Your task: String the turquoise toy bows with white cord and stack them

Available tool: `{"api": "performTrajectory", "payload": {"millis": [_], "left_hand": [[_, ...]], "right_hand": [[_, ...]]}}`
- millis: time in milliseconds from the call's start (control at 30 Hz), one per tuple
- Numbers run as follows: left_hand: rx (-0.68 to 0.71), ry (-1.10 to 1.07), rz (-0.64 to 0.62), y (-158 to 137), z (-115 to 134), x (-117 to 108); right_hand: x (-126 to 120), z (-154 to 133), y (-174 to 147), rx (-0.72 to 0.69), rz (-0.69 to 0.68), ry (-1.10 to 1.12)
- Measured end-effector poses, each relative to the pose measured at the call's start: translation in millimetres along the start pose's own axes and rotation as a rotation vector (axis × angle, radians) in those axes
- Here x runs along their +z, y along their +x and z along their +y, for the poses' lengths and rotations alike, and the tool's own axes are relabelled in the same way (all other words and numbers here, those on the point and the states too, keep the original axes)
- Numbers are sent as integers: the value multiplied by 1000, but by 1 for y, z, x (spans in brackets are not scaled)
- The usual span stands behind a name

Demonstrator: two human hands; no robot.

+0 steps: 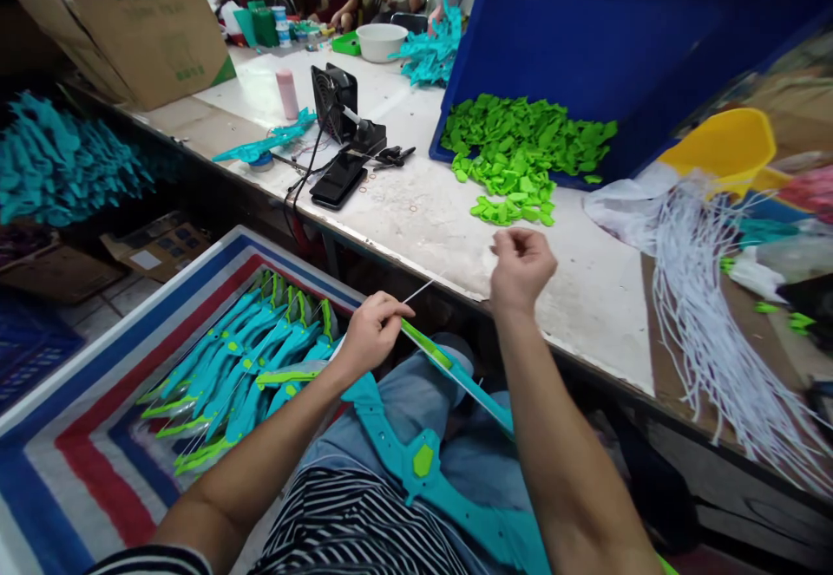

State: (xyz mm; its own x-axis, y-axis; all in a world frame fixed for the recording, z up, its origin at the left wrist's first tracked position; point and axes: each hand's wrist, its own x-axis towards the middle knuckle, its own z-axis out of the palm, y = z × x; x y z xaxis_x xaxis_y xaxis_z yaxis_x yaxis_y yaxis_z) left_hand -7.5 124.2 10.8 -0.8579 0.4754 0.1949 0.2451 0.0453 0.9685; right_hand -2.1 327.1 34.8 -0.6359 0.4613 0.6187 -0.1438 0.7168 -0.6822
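– L hand (372, 332)?
– Pinching cord (422, 289) at tip of strip (455, 371), above bow (423, 460) on lap (416, 395).
– Bow's R end?
– Lost behind R arm (556, 419).
– R hand (524, 267)?
– Curled tight; can't tell if w/ cord, too faint.

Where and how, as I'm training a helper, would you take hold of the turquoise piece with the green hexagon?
I'd probably grip the turquoise piece by the limb just left of its green hexagon, from above: that stretch faces up uncovered, and looks slimmer than the broad middle.
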Motion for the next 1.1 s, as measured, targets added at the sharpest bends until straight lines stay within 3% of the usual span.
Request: {"api": "performTrajectory", "payload": {"millis": [67,200,300,400,467,700,900,1100], "left_hand": [[-139,-172,-28,10,3,2],[-402,-542,-16,30,8,-4],[-345,-310,38,35,16,-18],[-104,120,89,33,26,-28],[-17,215,110,29,31,-28],[-323,-316,77,25,23,-13],[-478,-318,-95,33,29,-28],[-469,-331,-33,33,33,-21]], "right_hand": [[8,-27,-28,-7,21,59],[31,-67,-90,-26,-95,336],[42,-64,-107,79,-99,358],[48,-53,-108,158,-120,407],[52,-50,-107,197,-100,454],[55,-54,-102,303,53,467],[55,-63,-90,187,125,419],[56,-62,-95,167,26,399]]}}
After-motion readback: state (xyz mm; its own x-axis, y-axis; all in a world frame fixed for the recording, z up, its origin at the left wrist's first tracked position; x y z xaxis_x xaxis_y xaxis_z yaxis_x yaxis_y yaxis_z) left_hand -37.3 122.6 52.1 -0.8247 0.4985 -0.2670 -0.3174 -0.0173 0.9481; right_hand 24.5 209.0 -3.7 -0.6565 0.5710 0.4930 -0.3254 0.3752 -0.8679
